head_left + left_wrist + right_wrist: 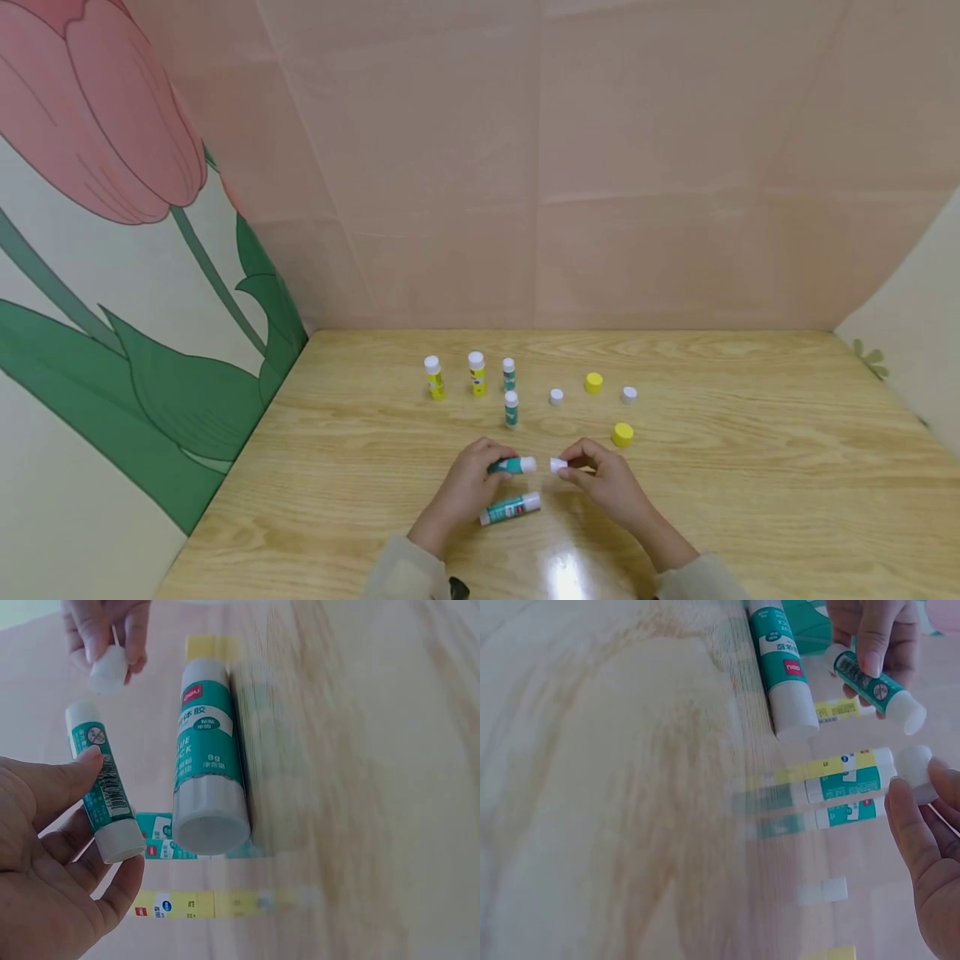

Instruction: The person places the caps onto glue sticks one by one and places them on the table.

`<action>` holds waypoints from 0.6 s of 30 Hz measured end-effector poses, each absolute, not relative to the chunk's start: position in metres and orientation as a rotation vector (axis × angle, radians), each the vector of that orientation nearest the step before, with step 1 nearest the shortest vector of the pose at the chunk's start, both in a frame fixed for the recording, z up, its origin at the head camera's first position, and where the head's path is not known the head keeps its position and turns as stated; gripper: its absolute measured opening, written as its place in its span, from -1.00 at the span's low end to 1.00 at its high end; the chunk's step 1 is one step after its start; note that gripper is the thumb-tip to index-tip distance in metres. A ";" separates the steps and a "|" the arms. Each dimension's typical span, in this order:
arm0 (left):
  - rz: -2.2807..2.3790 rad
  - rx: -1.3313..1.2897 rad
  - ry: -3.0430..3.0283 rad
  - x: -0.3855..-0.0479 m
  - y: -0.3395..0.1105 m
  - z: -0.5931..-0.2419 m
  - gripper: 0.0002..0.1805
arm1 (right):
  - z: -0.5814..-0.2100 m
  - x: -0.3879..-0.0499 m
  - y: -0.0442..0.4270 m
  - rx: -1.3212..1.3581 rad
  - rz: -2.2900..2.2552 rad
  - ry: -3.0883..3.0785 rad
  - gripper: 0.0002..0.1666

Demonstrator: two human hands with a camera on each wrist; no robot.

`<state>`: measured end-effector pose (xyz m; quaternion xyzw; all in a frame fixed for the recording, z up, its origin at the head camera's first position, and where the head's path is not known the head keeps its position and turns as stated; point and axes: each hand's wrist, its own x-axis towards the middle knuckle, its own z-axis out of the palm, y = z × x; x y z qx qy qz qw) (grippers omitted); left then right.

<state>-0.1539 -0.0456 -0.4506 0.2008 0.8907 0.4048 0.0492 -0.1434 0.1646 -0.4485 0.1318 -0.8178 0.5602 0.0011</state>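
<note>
My left hand (467,483) holds a teal glue stick (105,780) between thumb and fingers, tilted up off the table, its white end towards the right hand. Across a small gap, my right hand (611,487) pinches a white cap (915,769) in its fingertips. The cap and the stick are apart. A second, white-capped teal glue stick (510,508) lies on its side on the table, just in front of the left hand.
Beyond the hands stand two yellow glue sticks (435,381) and two small teal ones (512,411), all with white tops. Loose white caps (557,397) and yellow caps (622,435) sit to their right on the wooden table (750,467). A pink backdrop (420,167) rises behind.
</note>
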 end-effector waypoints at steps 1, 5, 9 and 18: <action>1.228 0.617 2.716 -0.154 -0.045 -0.450 -0.73 | -0.449 -0.144 0.164 0.417 1.754 -2.571 -0.86; 1.211 0.649 2.737 -0.154 -0.044 -0.450 -0.74 | -0.449 -0.144 0.163 0.408 1.753 -2.581 -0.86; 1.213 0.664 2.738 -0.154 -0.043 -0.450 -0.74 | -0.449 -0.144 0.162 0.402 1.752 -2.600 -0.87; 1.208 0.701 2.745 -0.152 -0.042 -0.450 -0.75 | -0.449 -0.144 0.161 0.402 1.761 -2.590 -0.87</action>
